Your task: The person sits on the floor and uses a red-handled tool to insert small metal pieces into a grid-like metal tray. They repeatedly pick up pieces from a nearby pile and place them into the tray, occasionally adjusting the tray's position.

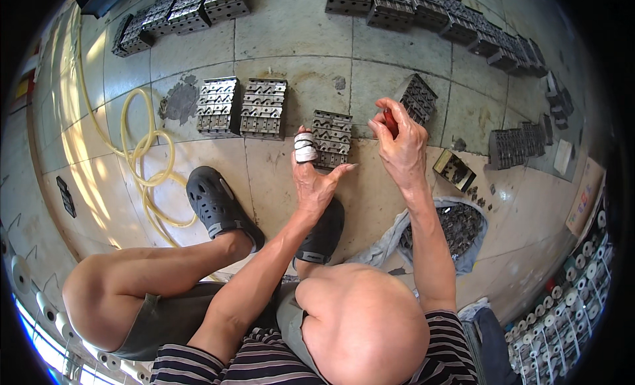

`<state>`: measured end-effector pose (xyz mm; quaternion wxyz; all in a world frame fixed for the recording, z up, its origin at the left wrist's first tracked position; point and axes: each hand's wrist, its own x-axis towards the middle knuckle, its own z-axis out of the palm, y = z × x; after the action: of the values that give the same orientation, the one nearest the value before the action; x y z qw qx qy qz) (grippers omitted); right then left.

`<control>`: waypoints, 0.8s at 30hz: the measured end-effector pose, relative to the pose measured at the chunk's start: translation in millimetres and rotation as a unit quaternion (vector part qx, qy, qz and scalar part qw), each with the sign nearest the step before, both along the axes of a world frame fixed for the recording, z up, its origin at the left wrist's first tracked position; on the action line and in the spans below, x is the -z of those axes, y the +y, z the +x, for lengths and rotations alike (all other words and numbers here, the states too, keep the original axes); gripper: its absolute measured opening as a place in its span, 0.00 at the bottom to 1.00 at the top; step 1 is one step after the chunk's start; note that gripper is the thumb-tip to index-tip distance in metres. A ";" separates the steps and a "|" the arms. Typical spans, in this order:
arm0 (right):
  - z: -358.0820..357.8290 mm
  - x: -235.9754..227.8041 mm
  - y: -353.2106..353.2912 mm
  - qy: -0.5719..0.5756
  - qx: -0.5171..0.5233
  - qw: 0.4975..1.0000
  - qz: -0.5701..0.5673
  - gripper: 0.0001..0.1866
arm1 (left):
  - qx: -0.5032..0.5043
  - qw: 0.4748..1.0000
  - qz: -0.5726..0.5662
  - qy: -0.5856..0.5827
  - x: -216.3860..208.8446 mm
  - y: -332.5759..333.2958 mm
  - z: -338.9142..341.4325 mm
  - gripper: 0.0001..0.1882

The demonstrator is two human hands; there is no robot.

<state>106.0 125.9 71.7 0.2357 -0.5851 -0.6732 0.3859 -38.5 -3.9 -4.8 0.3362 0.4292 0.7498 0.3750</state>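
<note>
In front of me a metal block [333, 137] with rows of angled grooves and holes lies on the tiled floor. My left hand [314, 180] spans its near end, fingers along the left side and thumb stretched toward the near right corner. White wrapping [305, 147] tied with dark thread covers some fingers. Raised to the right of this block, my right hand [405, 143] is closed around a red handle [391, 122]; its working end cannot be made out. Just beyond that hand sits another metal block [418, 98], turned at an angle.
Two similar blocks [218, 106] stand left, with rows of blocks [192, 9] farther back. A small open box [454, 170] and a bag of dark metal pieces [456, 229] lie right, near scattered bits. Yellow hose [149, 147] coils at left. My clogs [221, 203] are close by.
</note>
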 end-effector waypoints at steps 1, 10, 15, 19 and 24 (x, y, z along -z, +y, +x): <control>0.3 -0.1 1.3 -0.006 -0.008 1.000 -0.004 0.17 | -0.003 1.000 -0.006 0.000 0.4 0.1 -0.5 0.64; -4.3 1.2 19.1 -0.048 -0.075 0.995 0.050 0.16 | -0.023 0.998 -0.046 -0.048 3.1 0.5 -1.8 0.67; -23.6 -9.6 25.5 -0.114 -0.199 0.966 0.117 0.14 | -0.030 0.997 -0.051 -0.058 2.0 2.2 -1.2 0.68; -60.8 -10.0 29.9 -0.189 -0.215 0.949 0.136 0.14 | -0.047 0.995 -0.014 -0.085 2.3 3.3 2.2 0.65; -65.5 -9.8 47.1 -0.187 -0.291 0.896 0.277 0.10 | -0.034 0.995 -0.031 -0.086 5.5 2.5 3.3 0.63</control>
<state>40.6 173.1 81.4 0.1346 -0.3352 -0.9249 0.1185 -35.2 -1.4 -10.3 0.3994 0.3594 0.7435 0.3982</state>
